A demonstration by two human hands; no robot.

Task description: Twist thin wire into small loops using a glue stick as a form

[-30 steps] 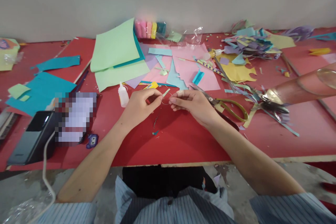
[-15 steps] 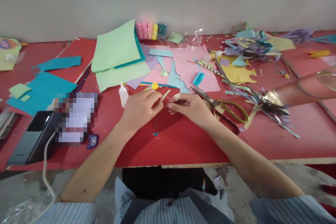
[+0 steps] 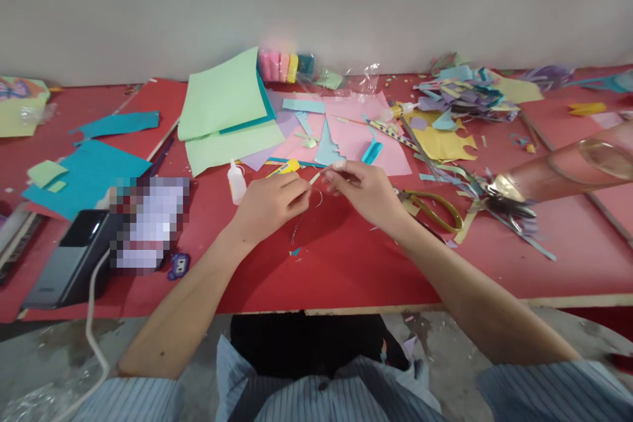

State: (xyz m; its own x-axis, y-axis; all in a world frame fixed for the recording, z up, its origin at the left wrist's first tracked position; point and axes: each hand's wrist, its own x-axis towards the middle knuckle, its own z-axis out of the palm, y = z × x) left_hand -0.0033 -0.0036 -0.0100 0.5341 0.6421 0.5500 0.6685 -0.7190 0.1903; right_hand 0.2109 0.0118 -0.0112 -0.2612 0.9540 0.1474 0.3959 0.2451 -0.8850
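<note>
My left hand (image 3: pixel 271 208) is closed in a pinch over the red table, its fingertips on a thin wire ring (image 3: pixel 321 199). A short fine chain (image 3: pixel 295 232) dangles below those fingers. My right hand (image 3: pixel 366 190) is just to the right, thumb and fingers pressed together; what they pinch is too small to make out. White tape wraps one right finger. A narrow pale green paper strip (image 3: pixel 315 178) shows between the two hands. Beside my left hand stands a small white glue bottle (image 3: pixel 236 183), with a yellow tube (image 3: pixel 284 167) behind. Scissors (image 3: pixel 440 210) lie partly under my right forearm.
Green paper sheets (image 3: pixel 227 95) and pink paper (image 3: pixel 356 125) cover the back. A heap of paper scraps (image 3: pixel 467 92) is at back right, a clear bottle (image 3: pixel 568 168) lying in front. A blurred phone (image 3: pixel 151 224), dark device (image 3: pixel 69 264) and white cable (image 3: pixel 91 316) are left.
My right hand has lifted slightly up and away from the left, and more of the ring and hanging chain shows. The view has shifted slightly.
</note>
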